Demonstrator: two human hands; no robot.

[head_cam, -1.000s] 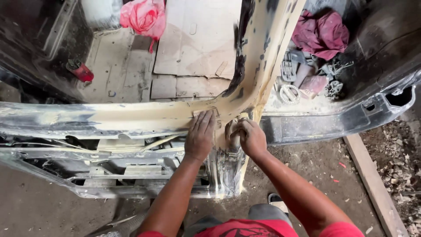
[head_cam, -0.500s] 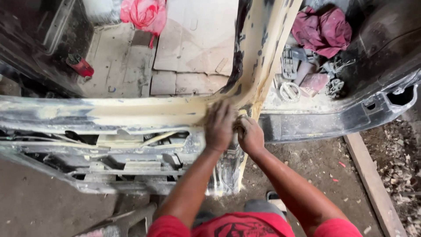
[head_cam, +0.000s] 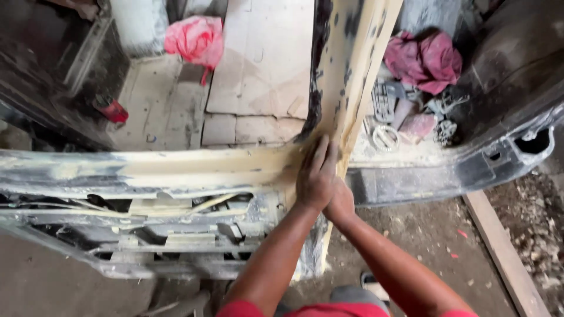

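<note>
L hand [head_cam: 316,175] lay flat, palm down, fingers together & stretched fwd. R hand [head_cam: 339,202] sat just behind & under it, mostly hidden, fingers not visible. Both forearms bare, converging at the wrists; red sleeves at elbows.

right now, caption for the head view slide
Left hand over right hand, pressed on a filler-coated car body pillar.

The pillar [head_cam: 352,76] is a long, narrow strip of a car body, coated in dull yellowish filler with dark patches showing through, and it runs up and slightly rightward from the sill. The sill [head_cam: 176,170] is a horizontal band, filler-coated and smeared grey toward its left end. The two meet in a joint, partly covered.
</note>
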